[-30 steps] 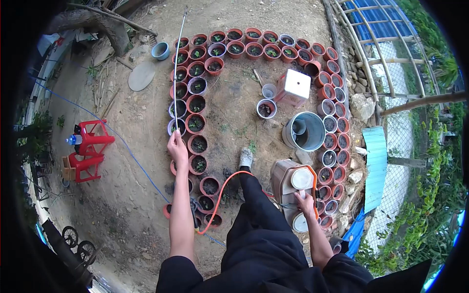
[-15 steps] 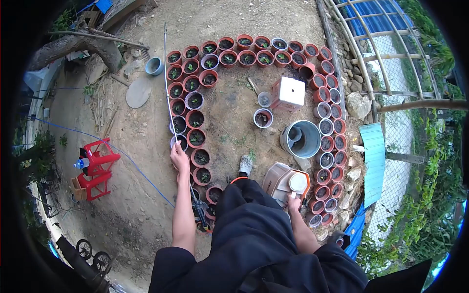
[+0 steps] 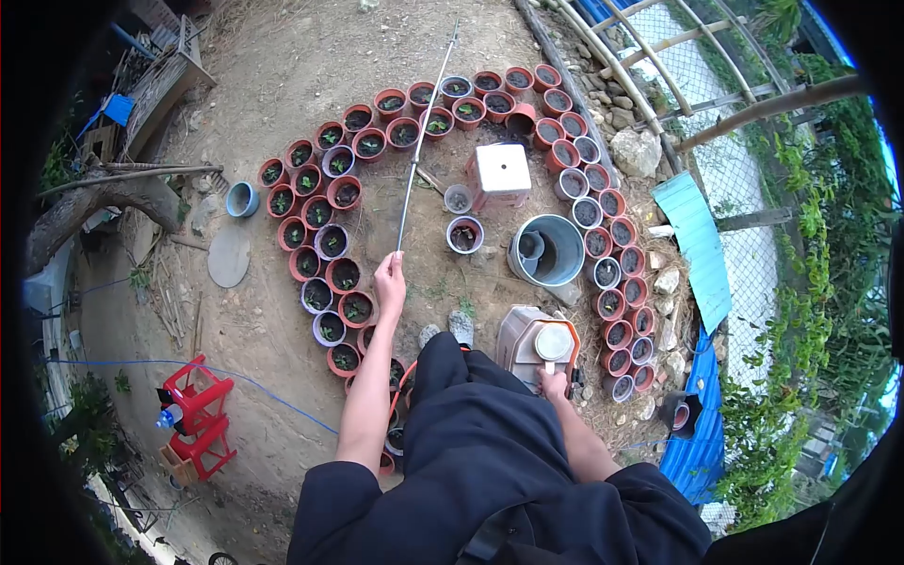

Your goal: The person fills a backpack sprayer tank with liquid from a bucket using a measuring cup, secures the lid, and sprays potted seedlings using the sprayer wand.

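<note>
My left hand (image 3: 389, 281) is closed around the near end of a long thin spray wand (image 3: 414, 165), which points forward over the far rows of potted seedlings. An orange hose (image 3: 399, 388) shows beside my left forearm. My right hand (image 3: 554, 382) is closed at the white handle below the round lid of a translucent sprayer tank (image 3: 517, 341) with orange trim, beside my right leg. Red-brown and pale pots (image 3: 345, 274) of dark soil, many with small green seedlings, curve around me. Any spray from the wand's tip is too fine to make out.
A white-topped stool (image 3: 502, 171), a small pot (image 3: 464, 235) and a large grey bucket (image 3: 548, 250) stand inside the curve of pots. Red plastic stools (image 3: 200, 395) are at left, near a blue cord (image 3: 254, 380). Rocks and a bamboo frame line the right side.
My left hand has swung the wand rightward, from along the left row to across the far row. The whole view has turned, and both feet now show. My right hand stays at the tank.
</note>
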Available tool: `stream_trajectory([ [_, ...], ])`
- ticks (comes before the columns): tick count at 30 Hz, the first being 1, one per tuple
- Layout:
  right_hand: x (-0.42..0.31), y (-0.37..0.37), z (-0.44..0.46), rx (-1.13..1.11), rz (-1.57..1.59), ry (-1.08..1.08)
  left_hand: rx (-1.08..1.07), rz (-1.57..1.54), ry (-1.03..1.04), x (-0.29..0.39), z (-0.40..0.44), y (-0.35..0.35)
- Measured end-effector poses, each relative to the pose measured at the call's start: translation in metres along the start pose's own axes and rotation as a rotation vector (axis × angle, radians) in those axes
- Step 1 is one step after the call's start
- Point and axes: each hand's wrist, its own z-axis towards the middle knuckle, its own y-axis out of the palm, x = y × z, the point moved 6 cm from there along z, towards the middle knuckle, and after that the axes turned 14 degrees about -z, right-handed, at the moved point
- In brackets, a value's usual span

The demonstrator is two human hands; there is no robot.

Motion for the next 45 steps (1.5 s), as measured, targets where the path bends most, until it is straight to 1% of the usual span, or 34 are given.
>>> stream_trajectory([
  [1,0.001,0.001,-0.002,0.011,-0.006,0.007,-0.015,-0.006,0.003,0.003,0.011,0.015],
  [3,0.002,0.001,-0.006,0.03,-0.003,0.021,-0.129,-0.054,0.015,0.004,0.03,0.046],
  [4,0.0,0.0,-0.008,0.044,-0.02,0.015,-0.14,-0.059,0.017,0.008,0.036,0.058],
  [5,-0.001,0.0,-0.012,0.055,-0.037,0.011,-0.178,-0.1,-0.016,0.019,0.039,0.071],
  [6,-0.002,0.001,-0.015,0.059,-0.03,0.019,-0.217,-0.14,-0.049,0.018,0.045,0.08],
  [10,-0.017,-0.001,-0.023,0.06,-0.038,0.059,-0.281,-0.221,-0.038,0.025,0.065,0.101],
  [12,-0.036,-0.007,-0.037,0.051,-0.055,0.086,-0.308,-0.2,-0.048,0.028,0.073,0.097],
  [13,-0.043,-0.007,-0.042,0.07,-0.058,0.1,-0.298,-0.205,-0.01,0.032,0.077,0.091],
  [14,-0.041,-0.002,-0.04,0.072,-0.052,0.11,-0.29,-0.207,0.026,0.036,0.08,0.083],
  [16,-0.036,0.008,-0.026,0.052,-0.035,0.098,-0.301,-0.182,0.007,0.034,0.087,0.065],
  [17,-0.048,0.002,-0.036,0.07,-0.051,0.106,-0.285,-0.143,0.0,0.031,0.089,0.053],
  [19,-0.042,0.012,-0.028,0.078,-0.021,0.11,-0.277,-0.104,-0.006,0.025,0.093,0.029],
  [21,-0.036,0.02,-0.023,0.086,0.007,0.114,-0.223,-0.087,-0.029,0.018,0.093,0.005],
  [22,-0.035,0.024,-0.02,0.071,0.088,0.104,-0.226,-0.087,-0.029,0.016,0.09,-0.004],
  [23,-0.036,0.026,-0.02,0.054,0.167,0.092,-0.146,-0.056,0.019,0.018,0.087,-0.018],
  [24,-0.046,0.023,-0.026,0.054,0.168,0.091,-0.065,-0.026,0.069,0.019,0.085,-0.031],
  [25,-0.054,0.019,-0.032,0.059,0.191,0.12,-0.063,-0.026,0.07,0.017,0.081,-0.039],
  [26,-0.059,0.017,-0.038,0.062,0.213,0.151,-0.004,0.033,0.06,0.012,0.077,-0.052],
  [27,-0.057,0.019,-0.034,0.058,0.213,0.151,0.054,0.092,0.052,0.01,0.073,-0.063],
  [28,-0.056,0.02,-0.028,0.045,0.218,0.147,0.055,0.095,0.053,0.007,0.069,-0.07],
  [30,-0.058,0.018,-0.027,0.028,0.218,0.145,0.16,0.11,0.063,0.001,0.057,-0.09],
  [31,-0.06,0.016,-0.024,0.026,0.215,0.157,0.2,0.172,0.039,-0.002,0.053,-0.1],
  [32,-0.06,0.013,-0.023,0.024,0.213,0.17,0.249,0.246,0.039,0.0,0.046,-0.108],
  [34,-0.063,0.008,-0.019,0.014,0.187,0.166,0.358,0.266,0.045,0.008,0.033,-0.122],
  [35,-0.058,0.01,-0.01,0.018,0.188,0.147,0.409,0.31,0.063,0.017,0.026,-0.126],
  [36,-0.057,0.01,-0.005,0.023,0.19,0.127,0.469,0.347,0.035,0.016,0.02,-0.132],
  [38,-0.056,0.008,-0.001,0.023,0.189,0.128,0.544,0.299,0.053,0.02,0.011,-0.135],
  [41,-0.052,0.006,-0.001,0.002,0.133,0.156,0.581,0.286,0.048,0.025,0.014,-0.134],
  [43,-0.051,0.004,0.001,-0.004,0.132,0.13,0.621,0.297,0.021,0.03,0.019,-0.13],
  [45,-0.054,0.0,-0.002,-0.008,0.137,0.117,0.608,0.306,0.056,0.028,0.033,-0.124],
])
